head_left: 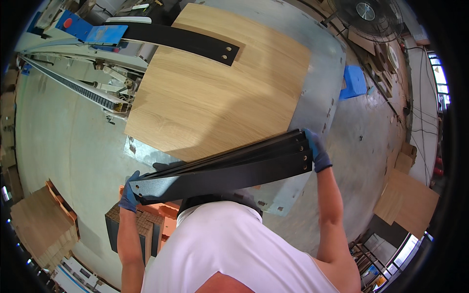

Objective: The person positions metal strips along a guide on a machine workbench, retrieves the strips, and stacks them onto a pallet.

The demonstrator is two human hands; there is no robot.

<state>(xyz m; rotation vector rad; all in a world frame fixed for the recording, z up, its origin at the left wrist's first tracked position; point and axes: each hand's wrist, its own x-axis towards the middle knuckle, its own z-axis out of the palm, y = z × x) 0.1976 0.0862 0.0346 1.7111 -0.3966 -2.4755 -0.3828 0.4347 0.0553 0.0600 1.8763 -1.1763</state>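
Observation:
Across my body I carry a bundle of several long black panels [224, 174], each with holes near its ends, fanned slightly apart. My left hand [130, 192], in a blue glove, is closed round the bundle's left end. At the higher right end, my right hand [318, 151], gloved in blue too, grips the panels; its fingers are partly hidden behind them. Beyond the bundle lies a wide wood-grain board [227, 93] on a grey metal table [317, 105]. Another black panel [188, 41] reaches over the board's far left part from a machine.
A blue-covered machine [105, 34] with a long rail [73, 80] stands at the left. To the right are a blue stool [353, 82] and a large fan [366, 12]. Stacked brown-edged panels [141, 222] on an orange pallet [168, 212] stand close by my left side.

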